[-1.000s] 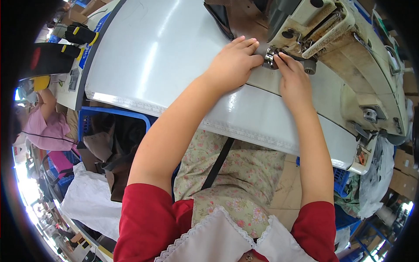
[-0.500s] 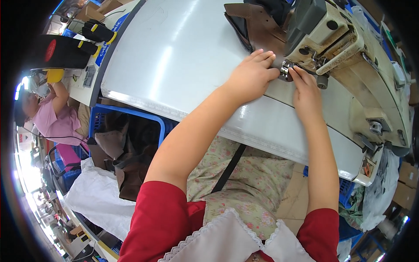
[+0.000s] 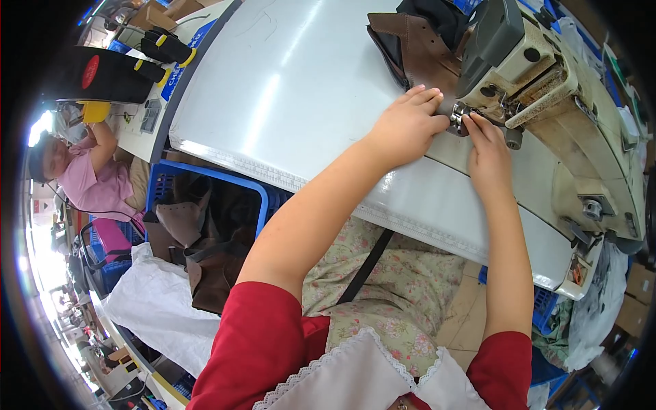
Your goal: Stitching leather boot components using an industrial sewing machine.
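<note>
A brown leather shoe upper (image 3: 425,49) with a dark lining lies on the sewing machine's bed, its near end running to the metal presser foot (image 3: 459,117). My left hand (image 3: 408,128) grips this near end, with fingers laid together over the leather and the thumb pointing at the foot. On the other side of the foot is my right hand (image 3: 490,158). Its fingers are pressed together, with the tips close against the foot; whatever lies beneath them is hidden. The sewing machine's head (image 3: 523,65) rises just beyond my hands and hides the stitching point in part.
Left of my lap, a blue plastic crate (image 3: 205,169) holds brown and dark leather pieces. A white cloth (image 3: 154,290) hangs beside it. The white worktable (image 3: 273,89) has a ruler strip along its near edge. At far left another person (image 3: 102,174) in pink sits working.
The whole view has shifted slightly, so the table and machine appear a little farther right. Both hands stay at the presser foot, and the shoe upper keeps nearly the same place beside them.
</note>
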